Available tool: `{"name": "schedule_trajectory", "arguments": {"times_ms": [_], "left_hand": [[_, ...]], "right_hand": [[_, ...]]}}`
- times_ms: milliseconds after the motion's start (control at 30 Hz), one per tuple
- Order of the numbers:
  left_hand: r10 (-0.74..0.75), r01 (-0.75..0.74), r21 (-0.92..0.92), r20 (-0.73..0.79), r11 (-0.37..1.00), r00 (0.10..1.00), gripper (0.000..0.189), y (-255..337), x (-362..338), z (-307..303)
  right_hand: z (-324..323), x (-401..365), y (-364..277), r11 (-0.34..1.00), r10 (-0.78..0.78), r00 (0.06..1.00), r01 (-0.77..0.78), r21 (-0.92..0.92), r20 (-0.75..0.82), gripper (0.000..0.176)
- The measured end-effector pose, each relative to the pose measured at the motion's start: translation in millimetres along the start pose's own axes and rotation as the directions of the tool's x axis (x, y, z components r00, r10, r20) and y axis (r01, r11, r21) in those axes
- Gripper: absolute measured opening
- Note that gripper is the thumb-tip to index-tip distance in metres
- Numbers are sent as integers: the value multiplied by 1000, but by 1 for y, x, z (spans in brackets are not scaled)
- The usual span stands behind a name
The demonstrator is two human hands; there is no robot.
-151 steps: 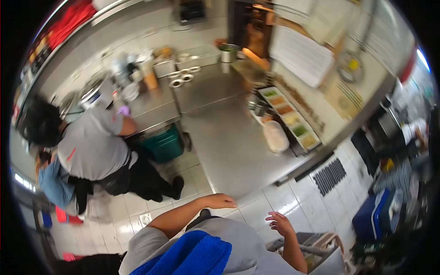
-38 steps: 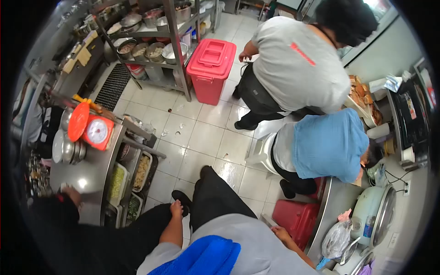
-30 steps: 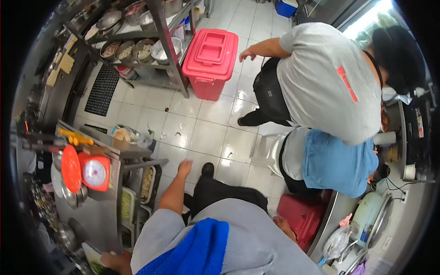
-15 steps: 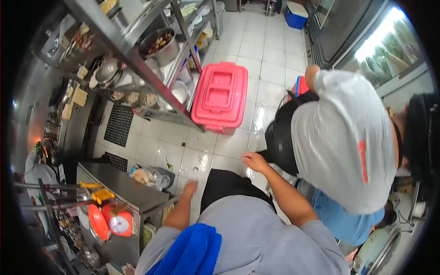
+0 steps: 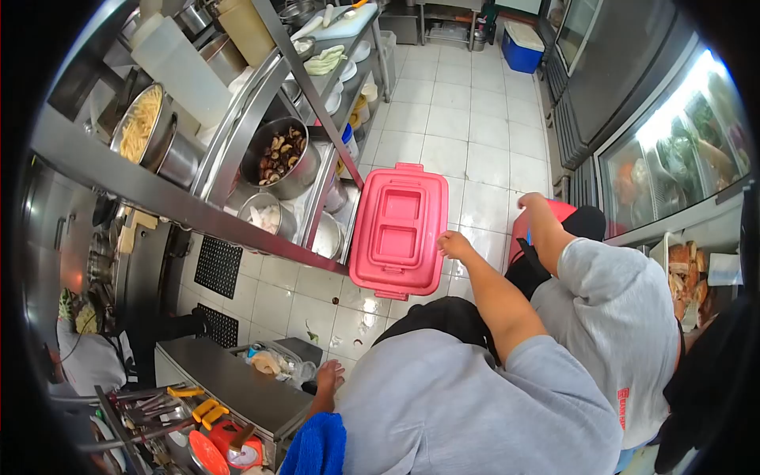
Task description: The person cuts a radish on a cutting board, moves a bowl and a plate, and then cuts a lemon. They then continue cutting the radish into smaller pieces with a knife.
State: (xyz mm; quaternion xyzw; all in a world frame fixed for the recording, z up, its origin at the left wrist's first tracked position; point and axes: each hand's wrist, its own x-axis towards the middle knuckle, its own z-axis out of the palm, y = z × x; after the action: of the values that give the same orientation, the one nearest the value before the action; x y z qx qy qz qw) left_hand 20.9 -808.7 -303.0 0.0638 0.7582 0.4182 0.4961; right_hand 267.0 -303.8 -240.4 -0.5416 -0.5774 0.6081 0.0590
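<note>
My right hand (image 5: pixel 454 245) hangs at the right edge of the pink lidded bin (image 5: pixel 400 229) and overlaps its rim in this view. Its fingers are loosely curled, with nothing showing in them. My left hand (image 5: pixel 329 374) is low at my side, fingers apart and bare, to the right of the steel counter (image 5: pixel 214 368). The bin stands on the white tiled floor, its lid on, beside the steel shelf rack (image 5: pixel 182 207). A blue towel (image 5: pixel 315 447) lies over my left shoulder.
A co-worker (image 5: pixel 609 317) in a grey shirt is close on my right, by a red container (image 5: pixel 546 226). Pots, including one of dark chopped food (image 5: pixel 282 155), fill the rack. Glass-fronted fridges (image 5: pixel 673 150) line the right. A blue cooler (image 5: pixel 522 49) stands far ahead. Scraps (image 5: pixel 312 332) lie on the floor.
The view has shifted forward, and the pink bin is now closer to me. My right hand has come up to the bin's edge. The co-worker is bent lower with an arm stretched forward.
</note>
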Motion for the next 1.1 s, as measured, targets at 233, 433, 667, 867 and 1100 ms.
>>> {"name": "schedule_trajectory", "arguments": {"times_ms": [233,433,667,867,1100], "left_hand": [[64,-91,512,71,854,995,21,-38,-5,10],[-52,48,565,-9,824,999,22,-46,-18,16],[-7,60,659,-83,750,997,24,35,4,68],[374,-318,651,56,690,926,34,179,75,170],[45,4,419,-106,908,993,38,412,198,326]], "right_hand": [[-74,48,12,985,104,994,-108,-133,-38,25],[-153,100,18,976,189,977,-198,-90,-95,24],[-291,209,82,983,126,980,-103,153,-153,23],[-362,272,173,915,327,936,-278,294,-130,28],[-376,202,252,479,-424,823,559,-677,379,12]]}}
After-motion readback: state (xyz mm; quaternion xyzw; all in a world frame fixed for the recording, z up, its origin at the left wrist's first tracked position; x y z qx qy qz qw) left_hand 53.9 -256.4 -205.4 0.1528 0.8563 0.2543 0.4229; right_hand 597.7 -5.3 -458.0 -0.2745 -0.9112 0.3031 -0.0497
